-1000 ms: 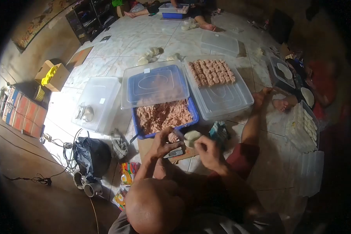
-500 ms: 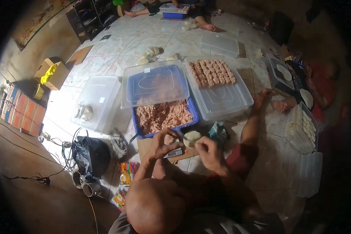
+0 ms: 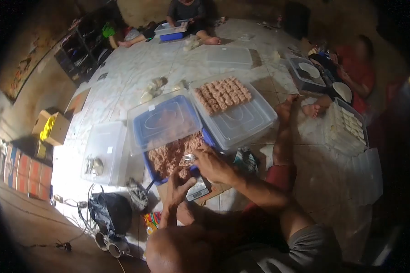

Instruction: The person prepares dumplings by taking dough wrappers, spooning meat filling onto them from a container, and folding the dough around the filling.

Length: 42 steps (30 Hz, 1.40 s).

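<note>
My left hand [image 3: 174,193] cups a lump of pinkish minced mixture [image 3: 183,173] at the near edge of the blue tub [image 3: 151,167]. Its fingers curl around the lump. My right hand [image 3: 209,164] grips a shiny metal utensil [image 3: 189,157], whose exact kind I cannot make out, just above that lump. More minced mixture [image 3: 166,157] fills the tub, partly covered by a clear lid [image 3: 136,113] lying across its far part. Below my hands is a small digital scale [image 3: 197,192] on a brown board.
Formed rows of mixture [image 3: 223,93] lie on a clear lidded box [image 3: 241,123] at the right. A cloth [image 3: 246,160] sits beside my right forearm. A black bag [image 3: 109,211] and cables lie left. Two other people sit farther off; a box of pale pieces [image 3: 346,127] stands right.
My right hand has moved left and away from me, from beside a round white item to the tub, and the utensil now shows. The view has turned, shifting the scene.
</note>
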### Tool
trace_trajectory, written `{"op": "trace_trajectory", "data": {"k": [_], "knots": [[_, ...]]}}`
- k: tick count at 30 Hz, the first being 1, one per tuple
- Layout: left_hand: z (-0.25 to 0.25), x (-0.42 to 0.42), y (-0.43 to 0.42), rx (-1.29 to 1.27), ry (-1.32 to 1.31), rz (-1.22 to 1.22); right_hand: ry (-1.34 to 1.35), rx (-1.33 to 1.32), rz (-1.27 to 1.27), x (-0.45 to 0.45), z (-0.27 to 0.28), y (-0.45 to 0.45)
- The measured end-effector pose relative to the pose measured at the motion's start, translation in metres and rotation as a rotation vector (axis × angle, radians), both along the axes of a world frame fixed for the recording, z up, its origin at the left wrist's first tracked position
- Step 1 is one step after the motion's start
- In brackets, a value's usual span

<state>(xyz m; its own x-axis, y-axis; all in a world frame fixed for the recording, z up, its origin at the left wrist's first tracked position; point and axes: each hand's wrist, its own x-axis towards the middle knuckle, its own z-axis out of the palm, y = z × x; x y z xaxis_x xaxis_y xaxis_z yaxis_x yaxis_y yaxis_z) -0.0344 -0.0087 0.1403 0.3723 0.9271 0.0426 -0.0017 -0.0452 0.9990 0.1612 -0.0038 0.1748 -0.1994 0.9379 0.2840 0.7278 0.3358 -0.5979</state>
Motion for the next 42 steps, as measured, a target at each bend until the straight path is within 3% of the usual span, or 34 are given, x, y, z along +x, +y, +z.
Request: {"op": "trace_trajectory", "data": {"k": [1,2,4,7,8,9,12,14,16,17,19,20,21,23,24,26,27,29,30,32,33,34,36,38,39,40,41,42], "knots": [[-0.007,-0.013,0.007,-0.122,0.161,-0.083,0.092,-0.196,-0.043,-0.008,0.011,-0.009],[0.001,-0.006,0.006,-0.123,0.165,-0.098,0.132,-0.069,-0.042,-0.015,0.001,-0.011],[0.011,0.006,-0.005,0.102,-0.159,-0.14,0.219,-0.062,0.096,-0.007,-0.007,-0.025],[0.021,0.018,-0.015,-0.049,-0.302,-0.208,0.165,-0.208,-0.046,0.013,-0.004,-0.018],[0.026,0.024,-0.019,-0.094,-0.388,-0.186,0.179,0.049,-0.106,0.024,-0.006,-0.011],[0.02,0.027,-0.017,-0.021,-0.313,-0.121,0.275,-0.121,-0.152,0.039,0.02,-0.006],[-0.002,0.035,-0.018,-0.097,-0.083,-0.195,0.157,0.195,-0.259,0.09,0.036,0.035],[-0.027,0.041,-0.017,-0.138,0.038,-0.236,0.154,0.199,-0.279,0.117,0.015,0.071],[-0.053,0.044,-0.009,0.144,0.324,-0.511,0.06,0.243,-0.437,0.13,-0.019,0.108],[-0.054,0.048,-0.012,0.018,0.225,-0.511,0.069,0.248,-0.439,0.132,-0.032,0.117],[-0.071,0.052,-0.01,0.306,0.418,-0.515,0.118,-0.097,-0.278,0.137,-0.044,0.134],[-0.075,0.056,-0.014,0.439,0.568,-0.46,0.118,-0.1,-0.274,0.137,-0.049,0.14],[-0.082,0.057,-0.014,0.428,0.569,-0.456,0.104,-0.001,-0.226,0.135,-0.056,0.146],[-0.099,0.055,-0.02,0.789,0.779,-0.369,0.026,0.197,-0.151,0.136,-0.074,0.149],[-0.102,0.054,-0.021,0.775,0.781,-0.368,0.139,-0.098,-0.176,0.136,-0.065,0.148],[-0.103,0.053,-0.023,0.886,0.912,-0.397,0.115,-0.253,-0.3,0.127,-0.031,0.128],[-0.113,0.054,-0.021,0.911,0.886,-0.378,0.111,-0.259,-0.295,0.126,-0.037,0.128],[-0.113,0.052,-0.019,0.951,0.886,-0.351,0.049,0.048,-0.237,0.129,-0.057,0.138],[-0.111,0.053,-0.016,0.997,0.887,-0.325,0.039,0.053,-0.227,0.134,-0.063,0.144],[-0.1,0.057,-0.012,0.939,0.842,-0.311,0.009,0.0,-0.21,0.141,-0.067,0.155],[-0.097,0.058,-0.011,0.877,0.804,-0.305,-0.146,-0.061,-0.387,0.123,-0.019,0.134],[-0.098,0.057,-0.009,0.85,0.811,-0.259,-0.162,-0.062,-0.338,0.112,-0.004,0.129],[-0.104,0.054,-0.006,0.83,0.677,-0.183,0.072,0.227,-0.363,0.096,0.011,0.122],[-0.092,0.051,-0.006,0.667,0.658,-0.242,0.046,0.329,-0.215,0.062,0.031,0.103],[-0.094,0.051,-0.004,0.668,0.581,-0.223,-0.134,0.186,-0.072,0.044,0.035,0.099],[-0.091,0.05,-0.004,0.675,0.502,-0.207,-0.315,0.048,0.065,0.027,0.037,0.095],[-0.086,0.047,-0.006,0.68,0.499,-0.201,-0.396,0.179,0.06,0.015,0.004,0.099],[-0.072,0.045,-0.008,0.405,0.44,-0.207,-0.404,0.191,0.06,0.015,-0.033,0.107]]}}
